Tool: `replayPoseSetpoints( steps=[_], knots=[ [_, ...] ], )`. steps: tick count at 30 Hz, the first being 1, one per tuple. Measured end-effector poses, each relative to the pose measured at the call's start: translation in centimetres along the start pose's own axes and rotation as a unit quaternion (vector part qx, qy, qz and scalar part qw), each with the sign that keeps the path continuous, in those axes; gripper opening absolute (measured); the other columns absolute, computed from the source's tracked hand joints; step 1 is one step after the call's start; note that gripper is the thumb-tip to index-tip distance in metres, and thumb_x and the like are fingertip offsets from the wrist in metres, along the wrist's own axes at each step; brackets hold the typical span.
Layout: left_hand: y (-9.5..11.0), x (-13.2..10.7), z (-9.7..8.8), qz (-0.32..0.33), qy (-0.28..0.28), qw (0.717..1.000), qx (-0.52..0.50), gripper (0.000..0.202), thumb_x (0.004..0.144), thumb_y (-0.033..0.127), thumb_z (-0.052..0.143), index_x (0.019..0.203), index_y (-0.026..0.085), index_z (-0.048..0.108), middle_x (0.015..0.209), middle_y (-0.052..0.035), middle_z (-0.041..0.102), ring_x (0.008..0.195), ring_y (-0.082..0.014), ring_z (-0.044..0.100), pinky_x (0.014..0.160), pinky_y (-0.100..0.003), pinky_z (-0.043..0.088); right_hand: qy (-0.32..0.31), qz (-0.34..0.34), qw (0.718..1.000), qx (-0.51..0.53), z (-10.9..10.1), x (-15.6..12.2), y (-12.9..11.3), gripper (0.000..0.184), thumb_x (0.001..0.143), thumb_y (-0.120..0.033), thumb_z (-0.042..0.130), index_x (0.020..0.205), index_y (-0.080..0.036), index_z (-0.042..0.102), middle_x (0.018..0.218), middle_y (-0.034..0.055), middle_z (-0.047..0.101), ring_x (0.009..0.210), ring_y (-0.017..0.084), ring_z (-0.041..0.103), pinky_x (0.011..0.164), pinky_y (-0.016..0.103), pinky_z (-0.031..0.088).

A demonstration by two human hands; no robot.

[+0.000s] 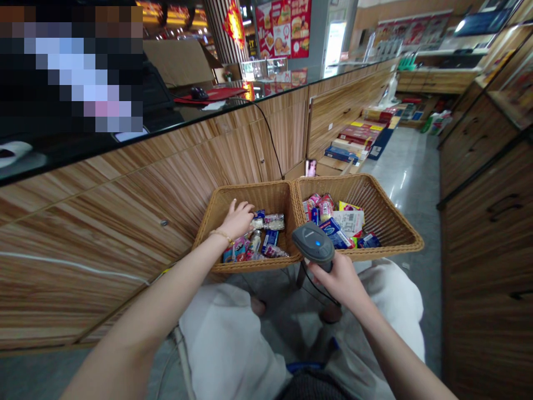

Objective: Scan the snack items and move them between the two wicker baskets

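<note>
Barcode scanner (312, 243), right hand (335, 283), over basket rim (366, 253); left hand (237, 219) among packets (266, 223)

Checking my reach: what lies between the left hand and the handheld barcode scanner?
In the head view, small packets and the wicker rims of two baskets.

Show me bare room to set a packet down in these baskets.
Bare wicker shows at the back of the left wicker basket, behind the left hand, and at the back right of the right wicker basket. Crowded: both baskets' fronts, full of packets, with the barcode scanner in the right hand above them.
</note>
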State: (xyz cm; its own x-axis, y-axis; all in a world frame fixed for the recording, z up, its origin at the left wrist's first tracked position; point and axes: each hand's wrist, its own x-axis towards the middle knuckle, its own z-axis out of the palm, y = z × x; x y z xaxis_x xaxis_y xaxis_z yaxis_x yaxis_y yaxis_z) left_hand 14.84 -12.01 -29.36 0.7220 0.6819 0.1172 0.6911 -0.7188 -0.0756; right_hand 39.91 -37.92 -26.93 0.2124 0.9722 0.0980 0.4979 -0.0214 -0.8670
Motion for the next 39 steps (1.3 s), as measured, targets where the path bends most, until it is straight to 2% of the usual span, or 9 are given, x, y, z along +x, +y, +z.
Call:
replayPoseSetpoints(
  steps=[6,13,15,19,22,25,31,35,39],
  knots=[
    [-0.2,1.5,1.2,-0.007,-0.064,0.998,0.007,0.013,0.070,0.022,0.075,0.083,0.021,0.076,0.119,-0.0143,0.073,0.126,-0.0353,0.059,0.119,-0.070,0.026,0.000,0.004,1.000,0.003,-0.2,0.2,0.0,0.017,0.080,-0.037,0.058,0.068,-0.025,0.056,0.054,0.0029,0.069,0.060,0.027,0.071,0.060,0.031,0.049],
    [0.8,1.3,1.5,-0.009,-0.109,0.994,0.012,0.017,0.079,0.015,0.065,0.092,0.022,0.072,0.093,-0.0096,0.077,0.106,-0.0288,0.071,0.123,-0.061,0.025,-0.004,0.010,1.000,0.005,-0.2,0.2,0.1,0.015,0.080,-0.038,0.057,0.072,-0.025,0.057,0.054,0.0034,0.069,0.058,0.027,0.070,0.061,0.032,0.049],
    [1.0,1.4,1.5,-0.016,-0.126,0.992,0.013,0.021,0.080,0.016,0.064,0.098,0.022,0.071,0.095,-0.0090,0.077,0.107,-0.0287,0.072,0.123,-0.060,0.023,-0.004,0.007,1.000,0.004,-0.1,0.2,0.0,0.016,0.080,-0.038,0.057,0.071,-0.025,0.057,0.055,0.0035,0.069,0.057,0.026,0.069,0.062,0.032,0.049],
    [1.3,1.5,1.6,-0.043,-0.153,0.987,0.011,0.030,0.079,0.020,0.068,0.108,0.021,0.071,0.117,-0.0134,0.074,0.119,-0.0322,0.068,0.121,-0.058,0.025,-0.003,-0.010,1.000,-0.003,0.0,0.2,0.0,0.017,0.079,-0.038,0.056,0.068,-0.025,0.056,0.055,0.0036,0.069,0.059,0.026,0.068,0.066,0.033,0.049],
    [1.6,1.6,1.4,-0.065,-0.171,0.983,0.010,0.026,0.075,0.023,0.072,0.101,0.017,0.074,0.120,-0.0183,0.071,0.120,-0.0364,0.067,0.115,-0.055,0.033,-0.005,-0.010,1.000,-0.005,-0.1,0.3,0.0,0.017,0.079,-0.038,0.055,0.068,-0.025,0.055,0.054,0.0033,0.069,0.057,0.025,0.067,0.064,0.032,0.048],
    [1.9,1.6,0.8,-0.077,-0.178,0.981,-0.001,0.022,0.074,0.024,0.073,0.095,0.017,0.074,0.117,-0.0189,0.072,0.119,-0.0377,0.066,0.114,-0.055,0.033,-0.004,-0.012,1.000,-0.003,-0.1,0.3,0.2,0.017,0.080,-0.038,0.056,0.068,-0.025,0.055,0.054,0.0029,0.068,0.056,0.025,0.067,0.063,0.032,0.048],
    [2.7,1.4,-1.5,-0.097,-0.139,0.983,-0.065,0.035,0.080,0.023,0.069,0.115,0.021,0.069,0.106,-0.0112,0.079,0.114,-0.0324,0.070,0.120,-0.061,0.023,0.008,-0.024,1.000,-0.009,-0.1,0.1,0.2,0.018,0.080,-0.038,0.057,0.067,-0.025,0.055,0.053,0.0029,0.068,0.058,0.025,0.068,0.063,0.031,0.048],
    [4.1,0.8,-3.6,-0.102,-0.076,0.983,-0.133,0.051,0.087,0.033,0.067,0.136,0.022,0.060,0.127,-0.0083,0.074,0.121,-0.0267,0.068,0.116,-0.046,0.039,0.005,-0.022,1.000,-0.009,-0.1,-0.1,-0.1,0.019,0.080,-0.039,0.057,0.066,-0.025,0.055,0.053,0.0029,0.068,0.055,0.025,0.068,0.062,0.032,0.048],
    [5.9,-0.5,-4.7,-0.109,0.020,0.946,-0.304,0.043,0.082,0.035,0.074,0.123,0.021,0.070,0.125,-0.0076,0.075,0.117,-0.0265,0.069,0.105,-0.038,0.050,0.001,-0.020,1.000,-0.004,-0.1,-0.4,-0.3,0.020,0.081,-0.039,0.057,0.067,-0.026,0.056,0.053,0.0033,0.069,0.056,0.026,0.069,0.062,0.032,0.048]
  ],
)
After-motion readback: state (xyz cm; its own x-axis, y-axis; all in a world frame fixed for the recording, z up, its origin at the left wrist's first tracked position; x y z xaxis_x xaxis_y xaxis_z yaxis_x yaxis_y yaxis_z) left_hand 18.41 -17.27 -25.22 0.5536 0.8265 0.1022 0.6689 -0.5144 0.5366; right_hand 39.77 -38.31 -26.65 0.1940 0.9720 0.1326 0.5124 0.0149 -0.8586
